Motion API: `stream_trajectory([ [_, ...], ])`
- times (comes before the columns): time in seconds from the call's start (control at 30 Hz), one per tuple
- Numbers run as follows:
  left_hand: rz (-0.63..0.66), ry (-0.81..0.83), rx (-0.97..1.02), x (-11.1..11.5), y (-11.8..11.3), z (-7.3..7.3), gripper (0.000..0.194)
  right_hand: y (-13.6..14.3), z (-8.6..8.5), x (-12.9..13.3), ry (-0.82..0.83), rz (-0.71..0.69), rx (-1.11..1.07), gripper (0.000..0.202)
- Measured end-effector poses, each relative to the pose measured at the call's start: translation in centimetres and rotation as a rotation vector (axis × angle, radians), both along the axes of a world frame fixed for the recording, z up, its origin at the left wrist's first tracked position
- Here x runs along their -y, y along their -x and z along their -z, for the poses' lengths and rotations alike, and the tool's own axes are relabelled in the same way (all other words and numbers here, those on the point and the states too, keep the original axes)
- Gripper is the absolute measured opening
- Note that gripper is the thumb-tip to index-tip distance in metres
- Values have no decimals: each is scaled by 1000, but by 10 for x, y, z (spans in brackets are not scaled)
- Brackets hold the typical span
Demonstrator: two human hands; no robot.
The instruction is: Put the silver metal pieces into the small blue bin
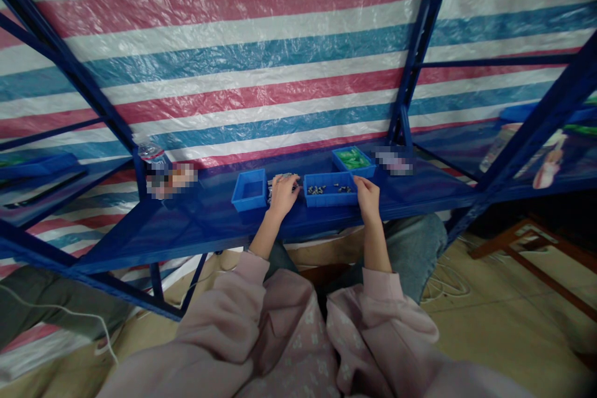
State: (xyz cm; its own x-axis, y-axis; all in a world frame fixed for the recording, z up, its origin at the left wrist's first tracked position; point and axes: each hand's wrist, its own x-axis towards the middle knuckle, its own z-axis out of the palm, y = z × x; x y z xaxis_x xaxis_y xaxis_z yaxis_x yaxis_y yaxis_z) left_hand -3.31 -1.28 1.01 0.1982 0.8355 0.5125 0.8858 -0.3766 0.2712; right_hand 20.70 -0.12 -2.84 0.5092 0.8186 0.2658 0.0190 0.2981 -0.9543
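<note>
My left hand [282,195] is over a pile of small metal parts [270,189] on the blue table, its fingers curled down among them. Parts show around its fingertips, though the exact pieces it grips are hidden. My right hand [368,196] pinches the right end of a blue bin [332,199], with thumb and fingers at the rim. Small dark and silvery metal pieces [317,190] lie in two groups inside that bin. To the left of my left hand stands another blue bin [250,202], with no parts visible in it.
Behind the parts bin is a blue bin [373,171] of green pieces [353,158]. A plastic bottle [153,154] and a blurred item [171,180] stand at the left. Another blurred item [394,160] lies at the right. Blue metal posts [415,56] frame the table.
</note>
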Motion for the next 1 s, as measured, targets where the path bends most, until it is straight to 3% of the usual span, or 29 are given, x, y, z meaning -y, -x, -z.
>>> stream_trajectory([
  [0.13,-9,-68,384,-1,-7,-13,27,0,0,0,0,-1,3,37],
  [0.23,135,-117,570,-2,-22,-30,31,0,0,0,-4,-5,-15,38],
  [0.33,304,-143,564,-4,-43,-46,32,0,0,-1,-5,-3,-27,39],
  [0.43,396,-103,395,-10,-62,-52,31,1,-2,0,0,-2,-27,38],
  [0.57,352,-23,192,-20,-64,-48,33,0,-2,2,-9,-18,-9,39],
  [0.73,125,-44,272,-30,-23,-38,25,0,-1,2,-8,-9,11,39],
  [0.87,-42,-42,273,-25,8,-18,22,0,0,0,3,-3,-10,36],
  [1.0,-102,-51,143,-10,15,0,18,0,-1,0,5,8,-7,34],
])
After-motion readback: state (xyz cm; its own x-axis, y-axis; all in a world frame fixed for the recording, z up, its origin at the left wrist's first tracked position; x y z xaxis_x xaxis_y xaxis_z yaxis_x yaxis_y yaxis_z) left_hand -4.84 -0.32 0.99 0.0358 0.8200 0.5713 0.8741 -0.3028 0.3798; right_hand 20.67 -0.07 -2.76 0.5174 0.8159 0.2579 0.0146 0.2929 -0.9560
